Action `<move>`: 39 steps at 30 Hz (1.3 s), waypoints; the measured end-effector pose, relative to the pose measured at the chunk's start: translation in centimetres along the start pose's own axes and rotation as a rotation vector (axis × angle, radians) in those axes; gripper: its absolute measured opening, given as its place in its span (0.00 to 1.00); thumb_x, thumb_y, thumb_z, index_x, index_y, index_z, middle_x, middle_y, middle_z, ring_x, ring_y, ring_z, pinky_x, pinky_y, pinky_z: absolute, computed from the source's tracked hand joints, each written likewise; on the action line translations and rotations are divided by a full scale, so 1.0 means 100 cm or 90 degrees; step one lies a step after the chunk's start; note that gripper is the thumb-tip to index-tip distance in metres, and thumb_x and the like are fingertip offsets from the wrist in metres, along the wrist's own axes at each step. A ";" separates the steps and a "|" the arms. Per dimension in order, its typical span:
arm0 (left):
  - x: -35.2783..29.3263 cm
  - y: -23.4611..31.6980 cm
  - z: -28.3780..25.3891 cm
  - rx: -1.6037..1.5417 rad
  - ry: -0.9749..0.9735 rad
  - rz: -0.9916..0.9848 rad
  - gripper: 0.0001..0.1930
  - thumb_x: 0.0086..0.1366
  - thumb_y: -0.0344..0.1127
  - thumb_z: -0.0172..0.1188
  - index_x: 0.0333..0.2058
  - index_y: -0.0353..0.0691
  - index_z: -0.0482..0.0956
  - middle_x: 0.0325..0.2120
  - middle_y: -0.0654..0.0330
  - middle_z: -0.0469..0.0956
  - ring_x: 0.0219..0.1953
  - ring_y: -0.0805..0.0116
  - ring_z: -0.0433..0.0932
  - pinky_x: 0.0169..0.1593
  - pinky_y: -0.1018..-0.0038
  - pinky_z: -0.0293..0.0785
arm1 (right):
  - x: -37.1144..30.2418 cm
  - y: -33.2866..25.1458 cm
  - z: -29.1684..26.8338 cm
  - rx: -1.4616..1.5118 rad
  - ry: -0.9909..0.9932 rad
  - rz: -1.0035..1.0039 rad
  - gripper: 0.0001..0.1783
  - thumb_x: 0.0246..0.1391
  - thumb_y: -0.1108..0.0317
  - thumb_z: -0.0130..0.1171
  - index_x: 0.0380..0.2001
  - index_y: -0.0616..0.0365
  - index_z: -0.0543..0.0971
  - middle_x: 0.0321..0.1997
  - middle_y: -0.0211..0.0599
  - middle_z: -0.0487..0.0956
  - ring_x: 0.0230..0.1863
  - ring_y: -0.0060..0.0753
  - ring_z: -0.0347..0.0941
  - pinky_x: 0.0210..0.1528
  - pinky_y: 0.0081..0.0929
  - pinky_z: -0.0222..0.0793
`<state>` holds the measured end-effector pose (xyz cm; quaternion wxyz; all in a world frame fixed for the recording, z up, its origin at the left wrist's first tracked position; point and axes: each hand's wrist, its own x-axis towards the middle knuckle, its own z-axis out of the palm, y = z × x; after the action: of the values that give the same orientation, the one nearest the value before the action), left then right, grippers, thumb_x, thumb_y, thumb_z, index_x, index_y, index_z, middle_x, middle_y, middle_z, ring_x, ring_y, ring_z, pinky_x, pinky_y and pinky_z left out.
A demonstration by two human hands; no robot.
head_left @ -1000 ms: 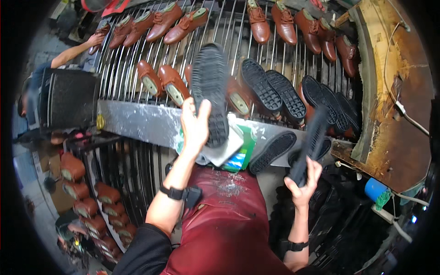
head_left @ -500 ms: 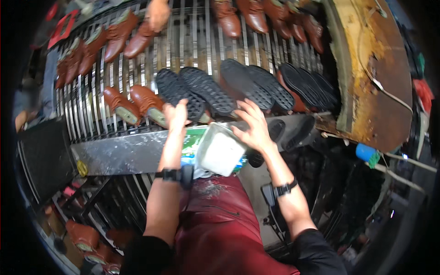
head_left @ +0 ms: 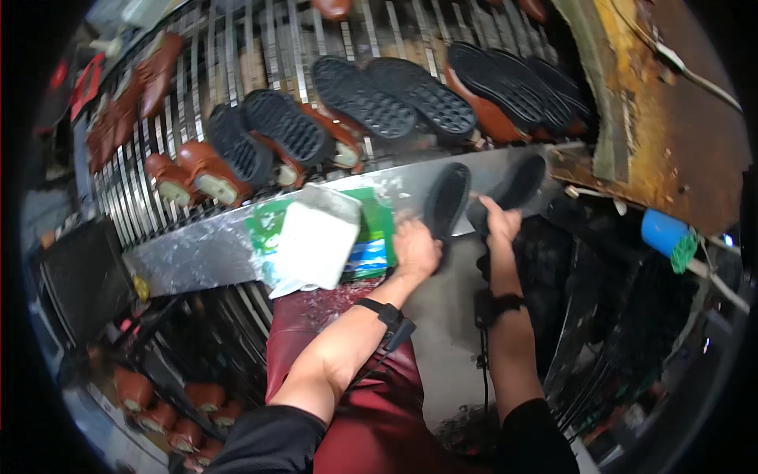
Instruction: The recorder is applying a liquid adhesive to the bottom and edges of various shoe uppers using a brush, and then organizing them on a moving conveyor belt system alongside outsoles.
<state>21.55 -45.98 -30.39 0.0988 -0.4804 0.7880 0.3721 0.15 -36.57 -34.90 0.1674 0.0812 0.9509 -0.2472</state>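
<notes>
Your left hand (head_left: 417, 250), half-curled, meets near end of black oblong rubber sole (head_left: 448, 193), right of white boxy plastic tub (head_left: 314, 245). Your right hand (head_left: 502, 221), partly spread, at second black oblong sole (head_left: 523, 180), farther right of tub. Cannot tell grip. Soles likely spaced, one per hand.

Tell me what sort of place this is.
Most likely a shoemaking workshop: brown shoes rest on a rack of metal bars, and black soles lie on the metal ledge in front.

Left hand (head_left: 417, 249) partly blurred, top-middle brown shoe (head_left: 332, 8) cut off by the upper edge
</notes>
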 end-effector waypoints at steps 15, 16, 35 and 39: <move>0.013 -0.348 -0.403 -0.435 0.640 -0.015 0.12 0.73 0.36 0.64 0.45 0.31 0.81 0.29 0.64 0.82 0.26 0.79 0.75 0.31 0.74 0.71 | -0.375 -0.286 0.025 0.110 -0.533 -0.593 0.57 0.39 0.62 0.83 0.72 0.65 0.68 0.67 0.51 0.78 0.66 0.40 0.75 0.71 0.36 0.67; 0.034 -0.399 -0.411 -0.472 0.693 0.003 0.11 0.72 0.35 0.64 0.44 0.30 0.82 0.31 0.61 0.85 0.29 0.75 0.80 0.35 0.72 0.76 | -0.415 -0.319 0.070 0.062 -0.535 -0.653 0.52 0.40 0.59 0.82 0.69 0.64 0.73 0.65 0.56 0.79 0.64 0.44 0.79 0.69 0.38 0.70; -0.111 -0.464 -0.217 -0.510 0.776 0.169 0.18 0.61 0.35 0.69 0.44 0.27 0.81 0.34 0.44 0.85 0.32 0.52 0.85 0.38 0.61 0.81 | -0.416 -0.307 0.124 -0.262 -0.388 -1.163 0.32 0.63 0.65 0.69 0.68 0.63 0.74 0.55 0.38 0.82 0.44 0.24 0.73 0.47 0.27 0.71; -0.259 -0.488 -0.116 -0.162 0.938 0.130 0.13 0.57 0.29 0.68 0.41 0.29 0.84 0.35 0.50 0.85 0.34 0.54 0.85 0.41 0.62 0.82 | -0.418 -0.205 0.033 -0.142 -0.343 -1.302 0.27 0.69 0.64 0.62 0.68 0.63 0.75 0.53 0.34 0.81 0.42 0.21 0.72 0.44 0.23 0.69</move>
<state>77.86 -48.95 -32.94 -0.5449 -0.5374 0.6417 0.0500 35.15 -58.93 -13.59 0.0917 -0.8298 0.5161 -0.1915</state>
